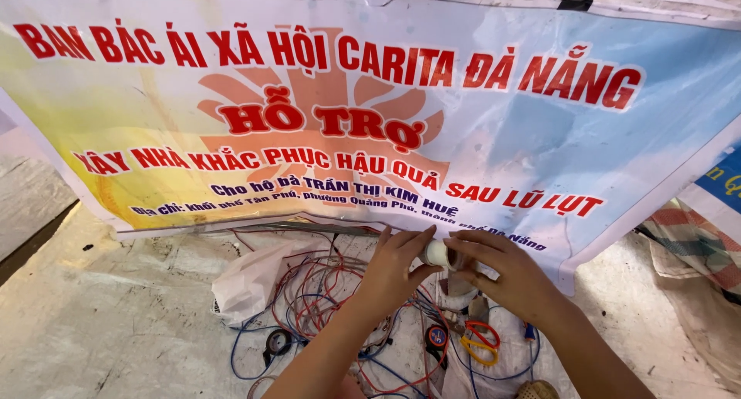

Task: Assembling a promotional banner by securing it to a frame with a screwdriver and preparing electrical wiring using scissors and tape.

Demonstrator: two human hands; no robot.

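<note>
My left hand (395,264) and my right hand (505,272) meet over a small white cylindrical piece (438,253), which looks like a short tube or a roll. Both hands grip it, the left on its left end and the right around its right end. They hover just below the lower edge of a large printed banner (370,113) with red lettering. Under the hands lies a tangle of red and blue wires (324,299).
On the pale ground sheet lie orange-handled scissors (480,341), a black tape roll (278,341), a small round black and red item (437,336) and a crumpled white plastic bag (251,279). Striped cloth (695,245) lies at the right. A woven round object (538,390) is at the bottom.
</note>
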